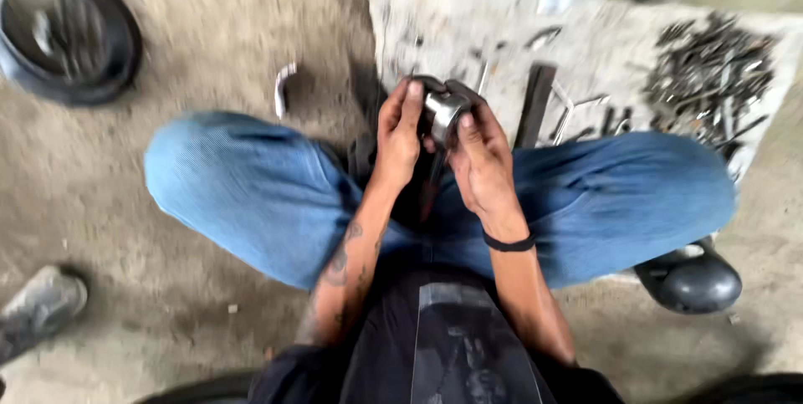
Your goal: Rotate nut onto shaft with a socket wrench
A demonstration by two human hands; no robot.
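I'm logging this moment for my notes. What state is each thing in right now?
metal ring part: held up between both hands, off the ground
left hand: fingers closed on the metal ring part
right hand: fingers closed on the metal ring part
pile of metal pieces: heaped loose on the sheet
sheet: spread flat on the ground
tyre: lying flat

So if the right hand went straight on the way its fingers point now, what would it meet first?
Probably the round metal part that the right hand already touches. Beyond that lies the pale mat with loose tools, though depth is unclear in this blurred view.
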